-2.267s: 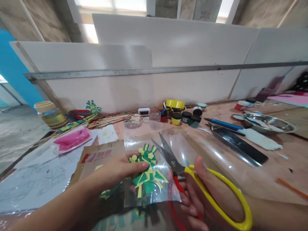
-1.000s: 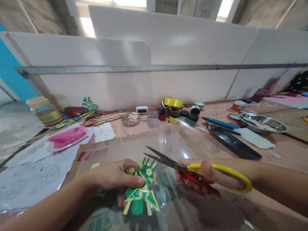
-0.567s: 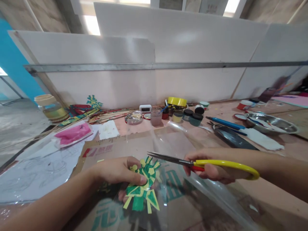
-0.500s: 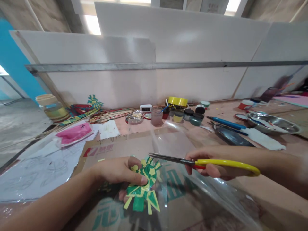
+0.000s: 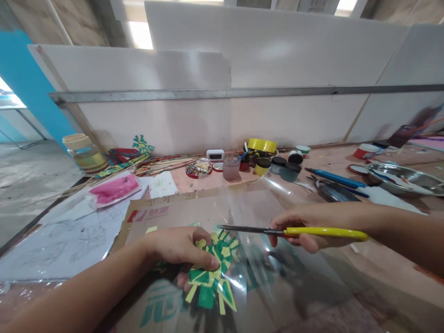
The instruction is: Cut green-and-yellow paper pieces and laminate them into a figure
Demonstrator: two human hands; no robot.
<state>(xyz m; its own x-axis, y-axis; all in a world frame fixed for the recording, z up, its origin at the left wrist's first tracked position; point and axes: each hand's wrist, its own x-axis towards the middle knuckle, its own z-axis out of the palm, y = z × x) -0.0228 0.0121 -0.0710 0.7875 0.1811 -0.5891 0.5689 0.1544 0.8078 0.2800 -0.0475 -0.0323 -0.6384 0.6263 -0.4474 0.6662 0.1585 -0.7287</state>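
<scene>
My left hand (image 5: 189, 252) pinches a green and yellow painted figure (image 5: 212, 277) on clear plastic film, thumb on top and fingers underneath. Strips and leaf-like points stick out round the figure's edge. In my right hand (image 5: 305, 231) are scissors (image 5: 324, 232) with yellow-coated handles. Their dark blades point left, look nearly together, and reach just above the figure's top; whether they touch the film I cannot tell. Clear plastic film (image 5: 298, 286) spreads under and to the right of the figure, over a cardboard sheet (image 5: 138, 231) with green print.
Paper with pencil sketches (image 5: 69, 245) and a pink packet (image 5: 114, 188) lie at the left. Along the back stand a glass jar (image 5: 83, 155), a cup of cloudy water (image 5: 231, 169) and several paint pots (image 5: 289, 172). A metal bowl (image 5: 428, 173) sits at the right.
The view has shifted slightly, so the scene sits further right. The scissors are a little more level. The film on the right has dropped flatter; both hands keep their holds.
</scene>
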